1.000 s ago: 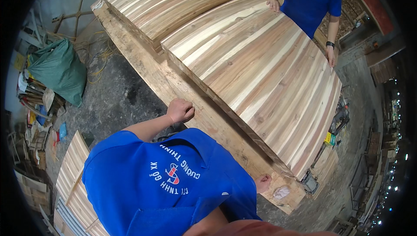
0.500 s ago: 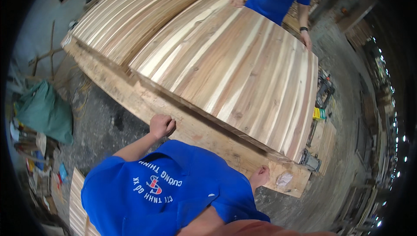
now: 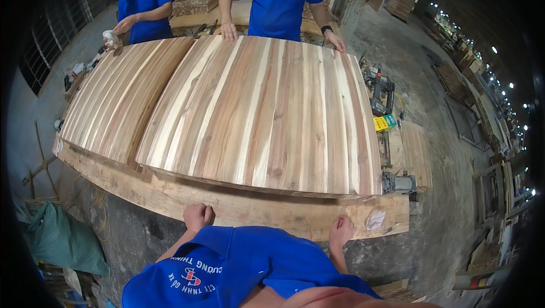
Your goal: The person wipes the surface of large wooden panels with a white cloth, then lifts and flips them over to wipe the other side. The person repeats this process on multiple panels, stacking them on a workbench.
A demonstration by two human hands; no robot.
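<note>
View swung round; striped wooden panel [image 3: 267,115] now squarer ahead, above bench plank [image 3: 267,214].
Left hand [image 3: 198,216] and right hand [image 3: 342,230]: fingers curled, loose fists by plank's near edge, off panel. Seemingly a pause; gripping would call for uncurling.

We're holding left hand [image 3: 197,216] in fist, right hand [image 3: 342,230] curled; left forearm [image 3: 180,244], right forearm [image 3: 338,258] are pointing forward, well apart.

Stained grey flr [image 3: 417,87], pale wall [image 3: 41,114] w/ barred window [image 3: 57,38], bright lts [image 3: 494,50] far R.
</note>
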